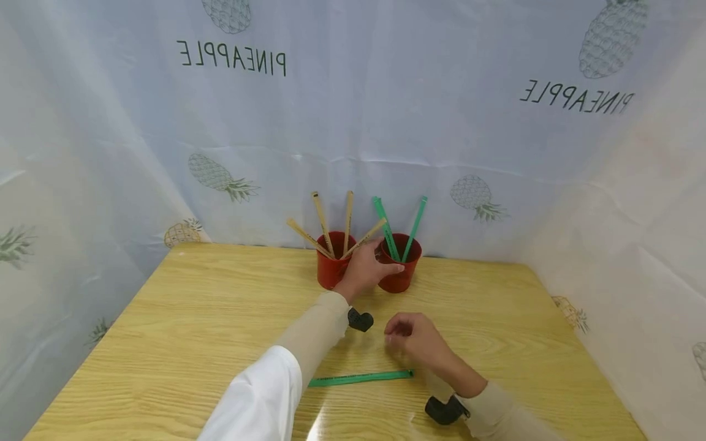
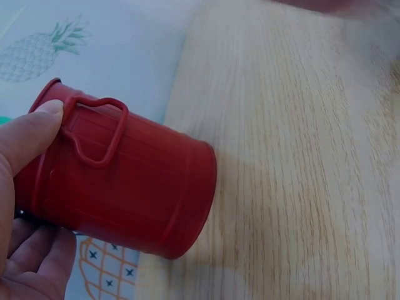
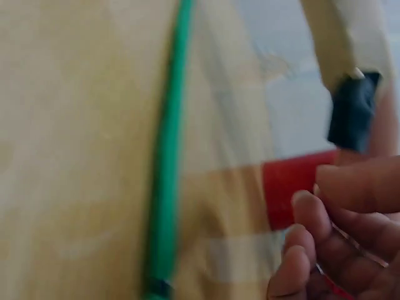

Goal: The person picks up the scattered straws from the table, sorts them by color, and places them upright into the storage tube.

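Note:
Thumb and fingers of my left hand [image 1: 364, 269] grip the upper part of a small red metal bucket [image 1: 398, 282]. Slim green sticks [image 1: 415, 228] with dark print lean in it. In the left wrist view, the thumb presses near the rim of the bucket [image 2: 125, 181], beside its wire handle, and the fingers lie on the opposite side. My right hand [image 1: 421, 343] hovers over the nearer table, fingers loosely curled, nothing seen between them. Close by, another green stick [image 1: 364, 378] lies flat; the right wrist view shows this green stick [image 3: 165, 156] blurred beside the hand.
A second red bucket [image 1: 326, 274] stands just left of the first, with several tan printed sticks [image 1: 322, 220] fanned out of it. Behind the wooden table [image 1: 209, 318] hangs a white curtain [image 1: 353, 122] printed with pineapples, close to both buckets.

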`<state>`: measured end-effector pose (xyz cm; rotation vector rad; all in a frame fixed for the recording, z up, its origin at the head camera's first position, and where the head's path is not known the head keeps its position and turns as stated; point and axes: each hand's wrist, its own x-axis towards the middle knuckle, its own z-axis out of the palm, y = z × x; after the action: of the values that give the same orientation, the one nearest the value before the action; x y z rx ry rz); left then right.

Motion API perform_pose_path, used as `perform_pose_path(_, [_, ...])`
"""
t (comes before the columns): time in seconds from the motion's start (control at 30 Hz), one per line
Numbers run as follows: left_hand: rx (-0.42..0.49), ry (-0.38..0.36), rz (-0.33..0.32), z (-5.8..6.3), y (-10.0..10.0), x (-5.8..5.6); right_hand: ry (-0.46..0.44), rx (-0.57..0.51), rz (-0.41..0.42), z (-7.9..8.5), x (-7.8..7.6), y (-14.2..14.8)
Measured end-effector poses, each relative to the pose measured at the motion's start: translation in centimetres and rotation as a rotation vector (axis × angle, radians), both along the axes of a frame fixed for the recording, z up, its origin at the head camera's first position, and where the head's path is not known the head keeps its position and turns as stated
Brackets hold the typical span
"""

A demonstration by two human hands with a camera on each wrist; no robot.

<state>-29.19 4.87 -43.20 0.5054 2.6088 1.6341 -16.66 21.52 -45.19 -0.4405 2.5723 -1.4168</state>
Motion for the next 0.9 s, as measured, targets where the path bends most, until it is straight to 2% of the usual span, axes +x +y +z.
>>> perform_pose_path(0.07, [-0.006,-0.009,0.002,0.0,-0.1,0.0,-0.012,0.037,0.126,-0.6,0.8,-0.5])
perform_pose_path(0.17, [-0.012,-0.014,0.004,-0.1,-0.1,0.0,-0.016,0.102,0.249,-1.2,1.5,-1.0])
perform_pose_path(0.33, [-0.009,-0.016,0.004,-0.2,0.0,-0.1,-0.004,0.21,0.343,-1.4,2.0,-1.2])
perform_pose_path(0.43, [-0.021,-0.013,0.009,-0.3,0.1,-0.2,0.048,0.295,0.401,-1.0,2.1,-1.2])
perform_pose_path(0.5, [-0.026,-0.01,0.01,-0.3,0.1,-0.3,0.105,0.398,0.451,-0.7,2.2,-1.3])
perform_pose_path(0.63, [-0.021,-0.008,0.014,-0.2,0.0,-0.2,0.233,0.701,0.568,0.2,2.6,-1.5])
perform_pose_path(0.7, [-0.016,-0.008,0.017,-0.2,0.0,-0.2,0.269,0.836,0.617,0.6,2.8,-1.6])
perform_pose_path(0.8, [-0.015,-0.006,0.016,-0.2,-0.1,-0.2,0.28,0.961,0.642,1.1,3.1,-1.8])
perform_pose_path(0.9, [-0.01,-0.003,0.009,-0.2,0.0,-0.2,0.277,1.008,0.632,1.3,3.3,-1.8])
